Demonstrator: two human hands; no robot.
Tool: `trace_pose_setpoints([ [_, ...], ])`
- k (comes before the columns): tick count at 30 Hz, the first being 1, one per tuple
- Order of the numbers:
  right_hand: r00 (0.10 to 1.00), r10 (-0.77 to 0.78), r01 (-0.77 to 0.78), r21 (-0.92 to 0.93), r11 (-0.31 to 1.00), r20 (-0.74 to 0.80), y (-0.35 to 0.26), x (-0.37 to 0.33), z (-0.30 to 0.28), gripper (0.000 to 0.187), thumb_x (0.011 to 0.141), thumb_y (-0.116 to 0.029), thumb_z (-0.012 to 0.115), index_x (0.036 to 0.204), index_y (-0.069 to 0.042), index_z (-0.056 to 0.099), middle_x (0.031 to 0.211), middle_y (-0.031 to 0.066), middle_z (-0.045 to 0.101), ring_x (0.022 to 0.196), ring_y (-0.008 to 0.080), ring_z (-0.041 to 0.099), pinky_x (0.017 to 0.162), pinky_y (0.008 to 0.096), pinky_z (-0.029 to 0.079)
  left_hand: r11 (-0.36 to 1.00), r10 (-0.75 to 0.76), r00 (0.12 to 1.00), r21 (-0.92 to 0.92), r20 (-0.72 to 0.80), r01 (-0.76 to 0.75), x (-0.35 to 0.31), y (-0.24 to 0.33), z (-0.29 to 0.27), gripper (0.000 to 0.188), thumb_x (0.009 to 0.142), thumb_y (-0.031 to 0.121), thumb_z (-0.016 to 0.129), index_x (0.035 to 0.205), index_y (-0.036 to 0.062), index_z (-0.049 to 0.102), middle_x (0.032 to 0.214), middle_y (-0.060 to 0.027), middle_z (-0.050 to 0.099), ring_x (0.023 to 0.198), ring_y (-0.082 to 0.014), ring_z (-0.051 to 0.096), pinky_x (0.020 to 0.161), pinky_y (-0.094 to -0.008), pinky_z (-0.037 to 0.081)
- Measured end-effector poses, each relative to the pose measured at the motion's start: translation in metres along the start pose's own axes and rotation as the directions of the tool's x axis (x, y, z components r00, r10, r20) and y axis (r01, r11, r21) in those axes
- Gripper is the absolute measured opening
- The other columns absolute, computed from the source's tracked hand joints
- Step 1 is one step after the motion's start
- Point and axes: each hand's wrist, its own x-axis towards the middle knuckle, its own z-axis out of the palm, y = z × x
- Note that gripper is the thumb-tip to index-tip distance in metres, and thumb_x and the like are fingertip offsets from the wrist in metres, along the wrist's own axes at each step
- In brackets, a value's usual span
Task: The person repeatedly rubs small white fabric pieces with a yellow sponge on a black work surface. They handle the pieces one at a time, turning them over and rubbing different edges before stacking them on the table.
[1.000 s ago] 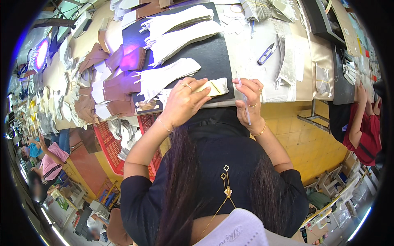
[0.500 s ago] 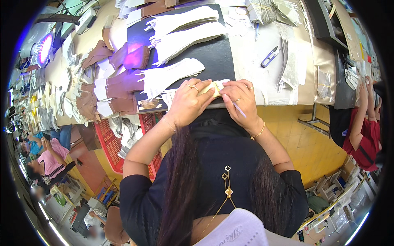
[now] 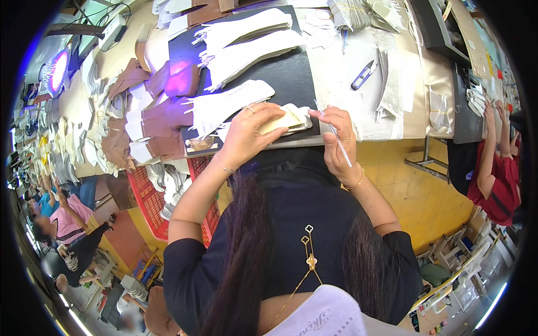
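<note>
Near the table's front edge, my left hand (image 3: 250, 133) is closed on a folded pale-yellow and white cloth bundle (image 3: 292, 119), thumb in front and fingers over the top. My right hand (image 3: 338, 137) is just right of the bundle, apart from it. A thin pale-lilac stick (image 3: 343, 150), pen-like, slants through its grip, its upper end above the fingers. Beyond my left hand, fringed white cloth stacks (image 3: 252, 54) lie on a black mat (image 3: 300, 70).
Brown and white pieces (image 3: 162, 120) cover the left side. Thread snips (image 3: 364, 75) and a grey cloth stack (image 3: 386, 87) lie to the right. A red basket (image 3: 147, 199) stands below the table edge. Other people sit at both sides.
My hands have drawn apart; the right one has moved off the bundle to the right and turned, with the stick in it. More of the bundle shows now.
</note>
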Motion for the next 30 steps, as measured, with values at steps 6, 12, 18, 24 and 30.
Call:
trace_pose_setpoints([
  [6, 0.985, -0.121, 0.122, -0.004, 0.993, 0.124, 0.007, -0.005, 0.011, 0.03, 0.103, -0.029, 0.058, 0.124, -0.007, 0.056, 0.116, 0.0121, 0.067, 0.108, 0.033, 0.063, 0.104, 0.0491, 0.046, 0.944, -0.147, 0.987, -0.309, -0.064, 0.12, 0.0, 0.004, -0.016, 0.033, 0.081, 0.007, 0.084, 0.112, 0.0013, 0.072, 0.117, -0.0112, 0.07, 0.11, -0.0202, 0.067, 0.095, -0.0328, 0.053],
  [12, 0.966, -0.174, 0.207, -0.168, 0.964, 0.191, 0.014, -0.009, 0.016, 0.033, 0.1, -0.032, 0.061, 0.126, -0.013, 0.056, 0.115, 0.0073, 0.066, 0.091, 0.0227, 0.065, 0.097, 0.043, 0.04, 0.918, -0.199, 0.92, -0.393, -0.339, 0.054, -0.028, 0.019, -0.111, 0.036, 0.081, -0.003, 0.081, 0.116, -0.0006, 0.07, 0.125, -0.0128, 0.066, 0.115, -0.0201, 0.064, 0.1, -0.0333, 0.053],
  [18, 0.961, -0.205, 0.244, -0.212, 0.947, 0.187, 0.018, -0.009, 0.019, 0.032, 0.1, -0.033, 0.06, 0.126, -0.015, 0.057, 0.115, 0.005, 0.067, 0.088, 0.0204, 0.065, 0.094, 0.0414, 0.035, 0.994, -0.107, 0.8, -0.043, -0.59, 0.101, -0.055, 0.034, -0.176, 0.036, 0.083, -0.006, 0.077, 0.118, -0.0018, 0.07, 0.127, -0.0142, 0.065, 0.117, -0.0223, 0.063, 0.1, -0.0357, 0.053],
  [24, 0.963, -0.209, 0.24, -0.186, 0.953, 0.173, 0.019, -0.008, 0.019, 0.031, 0.102, -0.033, 0.058, 0.127, -0.015, 0.055, 0.115, 0.0053, 0.067, 0.097, 0.02, 0.065, 0.096, 0.0421, 0.035, 0.938, -0.009, 0.977, 0.338, -0.212, 0.082, -0.01, 0.008, -0.094, 0.027, 0.082, 0.017, 0.084, 0.106, 0.0077, 0.077, 0.114, -0.0089, 0.072, 0.097, -0.0222, 0.071, 0.082, -0.0344, 0.057],
  [30, 0.985, -0.164, 0.17, -0.187, 0.967, 0.048, 0.014, -0.009, 0.003, 0.029, 0.105, -0.033, 0.054, 0.125, -0.012, 0.055, 0.119, 0.0058, 0.068, 0.105, 0.021, 0.063, 0.101, 0.0443, 0.033, 0.884, 0.236, 0.968, 0.434, -0.09, -0.175, 0.014, -0.012, -0.031, 0.023, 0.08, 0.02, 0.082, 0.099, 0.0088, 0.077, 0.112, -0.0086, 0.074, 0.105, -0.0268, 0.068, 0.093, -0.0405, 0.052],
])
